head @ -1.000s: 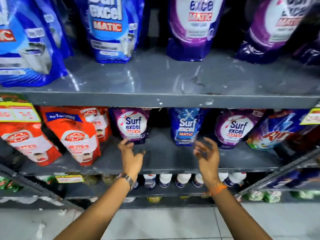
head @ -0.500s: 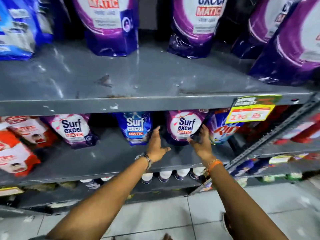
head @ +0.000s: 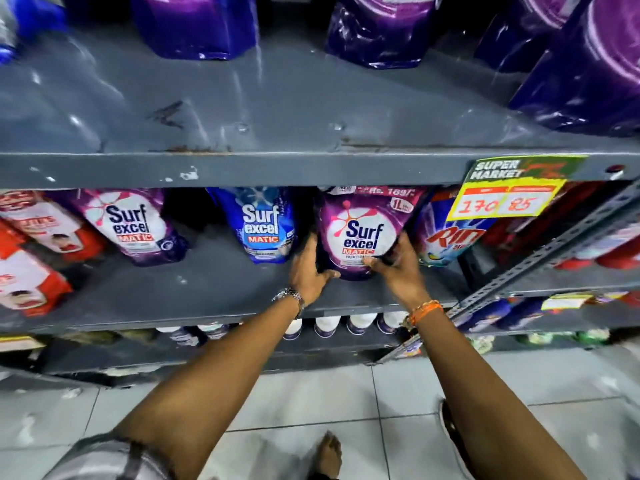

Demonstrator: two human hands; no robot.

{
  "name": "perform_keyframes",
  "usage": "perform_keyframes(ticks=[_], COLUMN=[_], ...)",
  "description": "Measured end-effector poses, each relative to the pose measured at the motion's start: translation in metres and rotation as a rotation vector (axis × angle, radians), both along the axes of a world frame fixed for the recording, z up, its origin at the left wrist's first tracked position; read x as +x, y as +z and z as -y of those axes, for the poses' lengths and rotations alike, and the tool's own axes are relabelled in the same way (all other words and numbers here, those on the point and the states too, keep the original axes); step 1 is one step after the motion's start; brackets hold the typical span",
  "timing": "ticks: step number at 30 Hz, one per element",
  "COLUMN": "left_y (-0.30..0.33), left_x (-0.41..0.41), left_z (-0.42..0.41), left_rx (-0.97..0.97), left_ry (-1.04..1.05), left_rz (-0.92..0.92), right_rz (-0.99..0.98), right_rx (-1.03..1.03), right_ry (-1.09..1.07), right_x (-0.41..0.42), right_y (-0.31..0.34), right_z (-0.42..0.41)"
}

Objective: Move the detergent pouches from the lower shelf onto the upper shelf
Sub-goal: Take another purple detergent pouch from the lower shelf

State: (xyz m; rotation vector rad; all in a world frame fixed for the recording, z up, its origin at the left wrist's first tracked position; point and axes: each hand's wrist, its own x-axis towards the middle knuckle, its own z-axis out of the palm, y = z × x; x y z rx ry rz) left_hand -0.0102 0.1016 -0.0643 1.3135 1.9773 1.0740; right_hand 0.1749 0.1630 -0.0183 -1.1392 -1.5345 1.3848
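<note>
**While gripped on both sides: purple pouch, lower shelf**

With my left hand (head: 309, 268) and right hand (head: 398, 268) clamped on its lower flanks, the purple Surf Excel pouch (head: 360, 233) stands on the lower shelf (head: 207, 289), between a blue pouch (head: 261, 225) and a Rin pack (head: 446, 237), beneath the upper shelf (head: 277, 109).

glossy plastic pouch (head: 360, 233), scuffed metal shelf (head: 277, 168)

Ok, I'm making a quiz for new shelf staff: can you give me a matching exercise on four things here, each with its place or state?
1. purple Surf Excel pouch
2. blue Surf Excel pouch
3. price tag
4. wristwatch

a. on the left wrist
b. held between both hands
c. stuck on the upper shelf's edge
d. standing untouched, left of the hands

Pairs: 1-b, 2-d, 3-c, 4-a
</note>
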Motion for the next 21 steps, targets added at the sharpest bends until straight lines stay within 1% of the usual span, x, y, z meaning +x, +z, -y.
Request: perform_keyframes(ticks=[4,9,16,21], left_y=[0.004,0.010,0.021,0.013], left_x=[-0.018,-0.072,-0.185,-0.256], left_z=[0.046,0.120,0.206,0.228], left_rx=[0.017,0.052,0.101,0.079], left_ry=[-0.053,-0.067,0.074,0.175], left_rz=[0.098,0.114,0.083,0.107], right_rz=[-0.009,-0.048,-0.051,-0.052], right_rx=[0.020,-0.028,-0.018,0.007], right_ry=[0.005,0.036,0.165,0.224], right_x=[-0.014,-0.065,-0.186,-0.265], right_y=[0.010,0.017,0.016,0.016], right_z=[0.043,0.100,0.155,0.175])
